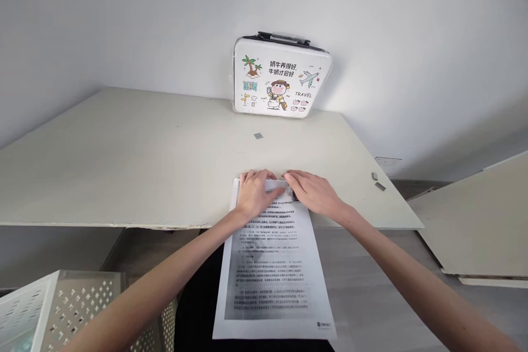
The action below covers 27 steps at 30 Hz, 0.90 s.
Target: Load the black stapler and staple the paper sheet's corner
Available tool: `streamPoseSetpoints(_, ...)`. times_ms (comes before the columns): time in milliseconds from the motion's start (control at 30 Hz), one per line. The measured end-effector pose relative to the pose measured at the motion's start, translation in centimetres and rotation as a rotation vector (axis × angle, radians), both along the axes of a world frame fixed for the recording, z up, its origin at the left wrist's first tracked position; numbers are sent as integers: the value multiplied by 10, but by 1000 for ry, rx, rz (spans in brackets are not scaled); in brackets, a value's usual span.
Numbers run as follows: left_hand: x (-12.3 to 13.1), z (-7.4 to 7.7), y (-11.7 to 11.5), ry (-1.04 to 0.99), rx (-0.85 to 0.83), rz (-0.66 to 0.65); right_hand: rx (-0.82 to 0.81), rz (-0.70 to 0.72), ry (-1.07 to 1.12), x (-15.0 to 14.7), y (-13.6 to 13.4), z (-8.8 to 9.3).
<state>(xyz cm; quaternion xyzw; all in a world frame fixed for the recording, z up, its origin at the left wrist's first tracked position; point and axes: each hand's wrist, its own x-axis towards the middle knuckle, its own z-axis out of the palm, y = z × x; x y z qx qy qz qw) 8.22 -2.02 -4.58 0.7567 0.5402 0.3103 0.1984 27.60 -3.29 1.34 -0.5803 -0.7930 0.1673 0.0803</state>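
Observation:
A sheet of printed paper (272, 269), perhaps a stack, lies with its top on the table edge and its lower part hanging over the front. My left hand (256, 193) grips its top edge, thumb pointing right across the print. At the top right corner of the paper, my right hand (311, 191) is closed around a small dark and shiny thing (294, 196). It looks like a stapler, but my fingers hide most of it. The two hands are close together, a small gap between them. Grey staple strips (258, 136) lie on the table beyond my hands.
A white cartoon-printed case (281, 80) with a black handle stands against the wall at the back of the white table (124, 159). More grey strips (380, 186) lie near the right edge. A perforated white basket (78, 308) is at lower left, a white panel (482, 220) at right.

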Motion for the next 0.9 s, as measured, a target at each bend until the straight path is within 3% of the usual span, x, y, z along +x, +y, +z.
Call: streamPoseSetpoints(900,-1,2,-3,5,-4,1,-20,-20,11,-1,1,4)
